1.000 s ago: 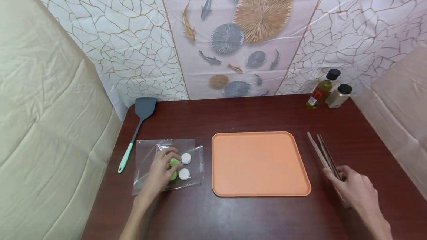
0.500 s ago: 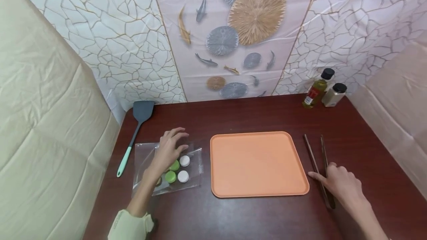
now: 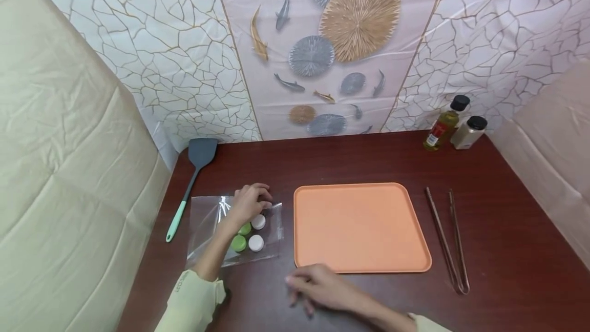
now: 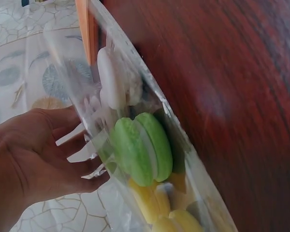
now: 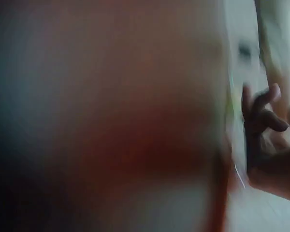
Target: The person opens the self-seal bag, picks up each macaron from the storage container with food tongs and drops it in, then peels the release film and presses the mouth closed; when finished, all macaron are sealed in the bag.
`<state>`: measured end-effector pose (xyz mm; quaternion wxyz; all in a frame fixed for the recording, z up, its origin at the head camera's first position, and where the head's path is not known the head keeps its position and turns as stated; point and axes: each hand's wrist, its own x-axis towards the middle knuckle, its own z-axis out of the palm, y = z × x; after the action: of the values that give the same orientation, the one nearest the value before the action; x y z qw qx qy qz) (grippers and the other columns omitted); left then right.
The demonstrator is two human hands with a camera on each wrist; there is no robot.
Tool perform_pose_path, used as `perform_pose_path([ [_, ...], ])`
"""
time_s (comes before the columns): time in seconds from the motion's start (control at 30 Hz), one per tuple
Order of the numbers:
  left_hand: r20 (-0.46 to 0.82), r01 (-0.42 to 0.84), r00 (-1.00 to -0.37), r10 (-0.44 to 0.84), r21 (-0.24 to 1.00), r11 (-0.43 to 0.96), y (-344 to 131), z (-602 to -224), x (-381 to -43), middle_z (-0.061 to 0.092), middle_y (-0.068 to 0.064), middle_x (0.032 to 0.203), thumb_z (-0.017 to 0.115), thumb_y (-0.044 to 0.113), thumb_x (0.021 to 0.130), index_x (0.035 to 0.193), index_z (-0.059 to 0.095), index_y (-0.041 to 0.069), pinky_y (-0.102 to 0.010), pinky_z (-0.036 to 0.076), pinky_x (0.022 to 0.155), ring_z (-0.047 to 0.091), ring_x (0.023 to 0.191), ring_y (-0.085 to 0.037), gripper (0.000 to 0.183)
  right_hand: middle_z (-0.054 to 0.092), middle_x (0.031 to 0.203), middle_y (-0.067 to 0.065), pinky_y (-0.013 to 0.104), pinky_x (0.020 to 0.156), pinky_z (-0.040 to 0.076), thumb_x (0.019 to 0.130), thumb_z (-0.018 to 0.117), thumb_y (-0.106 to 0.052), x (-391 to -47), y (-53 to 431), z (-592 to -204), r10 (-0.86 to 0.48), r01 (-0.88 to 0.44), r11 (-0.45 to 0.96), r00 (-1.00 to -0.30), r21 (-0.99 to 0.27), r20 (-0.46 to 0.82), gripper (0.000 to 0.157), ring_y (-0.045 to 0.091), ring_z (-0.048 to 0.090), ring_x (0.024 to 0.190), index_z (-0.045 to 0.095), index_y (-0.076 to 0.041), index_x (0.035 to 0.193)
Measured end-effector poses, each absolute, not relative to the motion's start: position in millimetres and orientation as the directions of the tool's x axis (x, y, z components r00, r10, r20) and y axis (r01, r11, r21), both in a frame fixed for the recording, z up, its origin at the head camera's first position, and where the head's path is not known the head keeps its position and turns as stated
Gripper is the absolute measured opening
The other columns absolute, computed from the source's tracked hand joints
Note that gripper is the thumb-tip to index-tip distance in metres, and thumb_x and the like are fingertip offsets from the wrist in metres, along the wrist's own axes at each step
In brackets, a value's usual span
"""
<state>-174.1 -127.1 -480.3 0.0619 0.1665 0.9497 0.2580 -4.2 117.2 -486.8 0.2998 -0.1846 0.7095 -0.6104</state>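
A clear plastic bag [image 3: 203, 219] lies flat left of the tray, holding white macarons [image 3: 256, 243] and green macarons [image 3: 238, 243]. Yellow macarons [image 4: 150, 199] also show through the plastic in the left wrist view. At the bag's upper right part is my left hand [image 3: 249, 204], its bent fingers touching the plastic; no firm grip shows. My right hand [image 3: 322, 287] hovers by the tray's front edge, loosely curled and holding nothing. Metal tongs [image 3: 443, 240] lie spread on the table, right of the tray. The right wrist view is mostly blurred.
An orange tray [image 3: 359, 229] sits mid-table. A spatula [image 3: 184, 193] with a mint handle lies at the left. In the back right corner stand an oil bottle [image 3: 442, 126] and a black-lidded jar [image 3: 467, 133]. Fabric walls surround the dark table [image 3: 369, 160].
My right hand has let go of the tongs and moved left to the tray's front edge. My left hand has shifted from above the macarons to the bag's upper right part.
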Motion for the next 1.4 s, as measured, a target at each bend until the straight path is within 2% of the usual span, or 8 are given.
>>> perform_pose_path([
  [0.17,-0.026,0.254,-0.948,0.317,0.537,0.804,-124,-484,-177,0.079,-0.013,0.13,0.081,0.008,0.098,0.089,0.081,0.006,-0.061,0.054,0.106,0.073,0.124,-0.039,0.008,0.077,0.125,0.027,0.014,0.05,0.039,0.118,0.051,-0.038,7,59,-506,-0.63,0.572,-0.12,-0.675,-0.811,-0.384,0.051,0.003,0.064,0.062,0.059,0.009,0.138],
  [0.33,-0.056,0.2,-0.958,0.28,0.567,0.799,-124,-484,-176,0.082,-0.013,0.116,0.08,0.008,0.099,0.095,0.082,0.005,-0.055,0.058,0.104,0.075,0.118,-0.039,0.006,0.077,0.13,0.025,0.012,0.056,0.04,0.119,0.046,-0.045,-13,30,-509,-0.509,0.651,-0.258,-0.72,-0.714,-0.472,0.058,0.0,0.062,0.067,0.06,0.008,0.137],
  [0.7,-0.042,0.138,-0.977,0.207,0.616,0.775,-129,-484,-170,0.083,-0.009,0.096,0.076,0.013,0.103,0.098,0.081,0.007,-0.053,0.059,0.087,0.079,0.094,-0.029,0.009,0.08,0.121,0.023,0.013,0.063,0.048,0.119,0.046,-0.025,-26,14,-510,-0.429,0.614,-0.299,-0.771,-0.731,-0.472,0.046,0.001,0.059,0.068,0.062,0.014,0.138],
  [0.87,-0.012,0.124,-0.983,0.183,0.693,0.71,-136,-482,-158,0.083,-0.001,0.086,0.074,0.014,0.105,0.101,0.079,0.008,-0.042,0.055,0.076,0.079,0.078,-0.016,0.009,0.081,0.116,0.022,0.014,0.057,0.042,0.119,0.045,-0.021,-22,23,-507,-0.485,0.604,-0.251,-0.755,-0.756,-0.442,0.043,0.001,0.058,0.065,0.062,0.015,0.136],
  [1.03,-0.014,0.106,-0.983,0.182,0.768,0.632,-146,-475,-144,0.083,-0.003,0.084,0.073,0.012,0.106,0.105,0.08,0.006,-0.028,0.045,0.065,0.081,0.077,-0.018,0.01,0.08,0.114,0.028,0.013,0.051,0.041,0.118,0.048,-0.018,-21,43,-496,-0.579,0.545,-0.167,-0.729,-0.822,-0.366,0.041,0.001,0.059,0.06,0.062,0.017,0.132],
  [1.23,-0.002,0.101,-0.985,0.173,0.807,0.582,-150,-465,-123,0.084,-0.004,0.086,0.073,0.014,0.107,0.105,0.083,0.005,-0.022,0.038,0.061,0.063,0.065,-0.004,0.013,0.076,0.105,0.039,0.015,0.047,0.046,0.118,0.048,-0.015,-27,85,-485,-0.728,0.322,0.027,-0.643,-0.946,-0.239,0.041,0.0,0.06,0.054,0.064,0.021,0.127],
  [1.33,0.0,0.066,-0.993,0.119,0.833,0.549,-150,-462,-110,0.083,-0.006,0.083,0.075,0.013,0.105,0.104,0.083,0.004,-0.021,0.04,0.062,0.048,0.061,-0.003,0.012,0.079,0.095,0.031,0.019,0.045,0.05,0.117,0.049,-0.015,-32,112,-480,-0.777,0.175,0.147,-0.589,-0.974,-0.223,0.038,0.001,0.06,0.05,0.07,0.017,0.12],
  [1.4,-0.009,0.032,-0.997,0.077,0.859,0.511,-148,-461,-99,0.082,-0.007,0.082,0.077,0.013,0.104,0.102,0.084,0.004,-0.022,0.043,0.066,0.052,0.064,-0.003,0.011,0.08,0.088,0.026,0.031,0.044,0.056,0.117,0.05,-0.016,-35,130,-476,-0.801,0.087,0.216,-0.554,-0.973,-0.227,0.037,0.002,0.06,0.047,0.073,0.012,0.114],
])
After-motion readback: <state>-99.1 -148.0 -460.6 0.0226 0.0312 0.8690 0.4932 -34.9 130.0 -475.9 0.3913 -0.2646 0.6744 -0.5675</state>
